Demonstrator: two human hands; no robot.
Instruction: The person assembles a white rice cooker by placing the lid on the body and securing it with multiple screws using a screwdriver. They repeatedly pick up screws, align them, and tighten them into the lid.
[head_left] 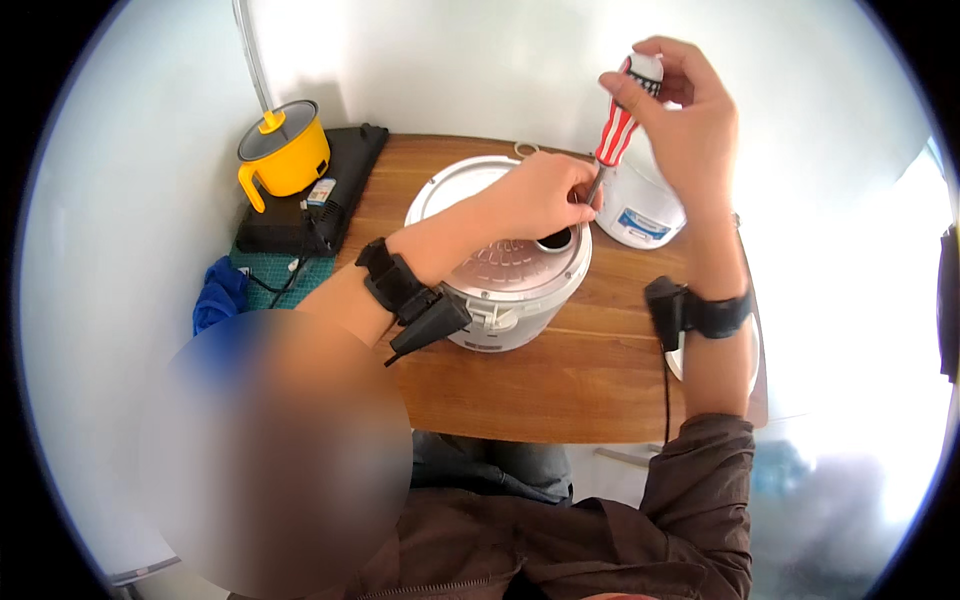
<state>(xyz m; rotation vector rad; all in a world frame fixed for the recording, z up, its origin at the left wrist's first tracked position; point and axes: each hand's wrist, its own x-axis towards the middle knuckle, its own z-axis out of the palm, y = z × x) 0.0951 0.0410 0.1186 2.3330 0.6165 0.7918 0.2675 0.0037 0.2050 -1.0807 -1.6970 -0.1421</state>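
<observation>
My right hand (690, 115) is raised at the upper right, fingers wrapped round the red, white and black handle of a screwdriver (618, 135). The tool slants down and to the left over the far right rim of a round white appliance that looks like a rice cooker (510, 320). My left hand (545, 195) reaches across its top, thumb and fingers pinched round the screwdriver's metal shaft near the tip. Whether a screw sits under the tip is hidden by the fingers. A pinkish metal disc (500, 262) with a dark round opening (555, 240) shows on the appliance's top.
Behind on the right stands a white rounded container (640, 205) with a blue label. A yellow pot (287, 150) sits on a black flat device (345, 185) at the left, near a green mat (310, 275) and blue cloth (222, 295). A white round piece (755, 350) lies under my right forearm.
</observation>
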